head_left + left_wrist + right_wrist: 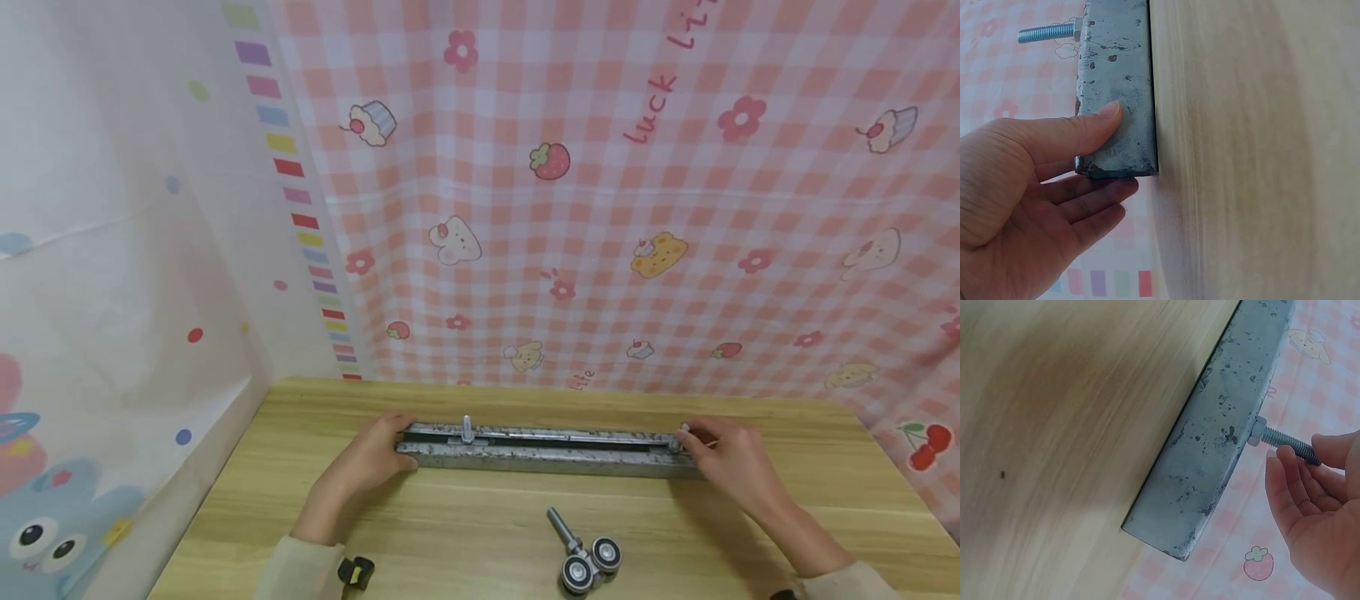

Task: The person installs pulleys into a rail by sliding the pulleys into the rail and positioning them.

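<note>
A grey, rust-flecked metal channel rail point(540, 461) lies across the wooden table, its slot facing up. My left hand point(371, 454) holds the rail's left end, thumb on the front face and fingers about the end, as the left wrist view shows. Close to that hand a threaded bolt point(467, 428) with a nut stands upright from the slot. Near the rail's right end, my right hand point(731, 458) pinches a second threaded bolt point(1288, 442) by its upper part. That bolt also rises from the slot, with a nut point(1256, 432) at its base. What sits inside the rail is mostly hidden.
In front of the rail lies a loose roller trolley point(588, 562) with a threaded bolt and black-and-silver wheels. A pink checked cloth point(600, 292) hangs behind the table point(450, 533), and a white patterned cloth point(150, 250) hangs at the left.
</note>
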Available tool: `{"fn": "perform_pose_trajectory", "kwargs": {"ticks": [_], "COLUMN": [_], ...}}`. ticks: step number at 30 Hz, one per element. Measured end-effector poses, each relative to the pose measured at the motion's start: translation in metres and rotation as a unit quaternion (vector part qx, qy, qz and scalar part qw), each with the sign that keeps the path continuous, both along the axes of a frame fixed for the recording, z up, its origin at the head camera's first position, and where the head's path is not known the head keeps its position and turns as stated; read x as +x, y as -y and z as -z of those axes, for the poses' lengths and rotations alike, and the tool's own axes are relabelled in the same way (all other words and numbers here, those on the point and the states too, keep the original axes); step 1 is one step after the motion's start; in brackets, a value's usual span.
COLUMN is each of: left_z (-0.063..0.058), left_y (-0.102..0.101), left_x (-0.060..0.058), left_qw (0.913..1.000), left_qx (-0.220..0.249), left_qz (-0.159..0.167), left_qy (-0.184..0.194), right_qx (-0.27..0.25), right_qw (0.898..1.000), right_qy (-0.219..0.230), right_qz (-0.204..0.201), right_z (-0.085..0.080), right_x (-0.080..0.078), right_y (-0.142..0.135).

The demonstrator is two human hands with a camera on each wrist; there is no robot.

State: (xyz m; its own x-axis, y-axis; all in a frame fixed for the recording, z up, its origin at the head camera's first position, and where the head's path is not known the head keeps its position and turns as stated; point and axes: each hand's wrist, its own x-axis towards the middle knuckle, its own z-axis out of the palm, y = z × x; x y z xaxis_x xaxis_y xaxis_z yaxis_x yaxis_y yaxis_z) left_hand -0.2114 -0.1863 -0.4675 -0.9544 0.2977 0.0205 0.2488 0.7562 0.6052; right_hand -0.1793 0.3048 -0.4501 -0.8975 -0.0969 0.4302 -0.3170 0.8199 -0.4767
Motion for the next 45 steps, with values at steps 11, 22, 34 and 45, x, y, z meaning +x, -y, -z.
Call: {"fn": "perform_pose_trajectory", "kwargs": {"ticks": [11, 22, 34, 45], "left_z": [0.001, 0.001, 0.003, 0.004], "left_y": [0.000, 0.000, 0.001, 0.000], "left_x": [-0.001, 0.000, -0.002, -0.002], "left_qw": [1.0000, 1.0000, 0.9999, 1.0000], "left_qx": [0.002, 0.004, 0.003, -0.004], "left_qz": [-0.001, -0.002, 0.002, -0.002], "left_qy": [-0.006, -0.004, -0.011, -0.002], "right_qx": [-0.002, -0.007, -0.012, -0.016], "right_qw": [1.000, 1.000, 1.000, 1.000], "right_qy": [-0.011, -0.007, 0.000, -0.007], "right_qz": [-0.004, -0.006, -0.003, -0.017], "right_z": [0.001, 0.001, 0.000, 0.000], "right_x": [0.000, -0.001, -0.002, -0.002], "right_y": [0.005, 0.007, 0.013, 0.013]}}
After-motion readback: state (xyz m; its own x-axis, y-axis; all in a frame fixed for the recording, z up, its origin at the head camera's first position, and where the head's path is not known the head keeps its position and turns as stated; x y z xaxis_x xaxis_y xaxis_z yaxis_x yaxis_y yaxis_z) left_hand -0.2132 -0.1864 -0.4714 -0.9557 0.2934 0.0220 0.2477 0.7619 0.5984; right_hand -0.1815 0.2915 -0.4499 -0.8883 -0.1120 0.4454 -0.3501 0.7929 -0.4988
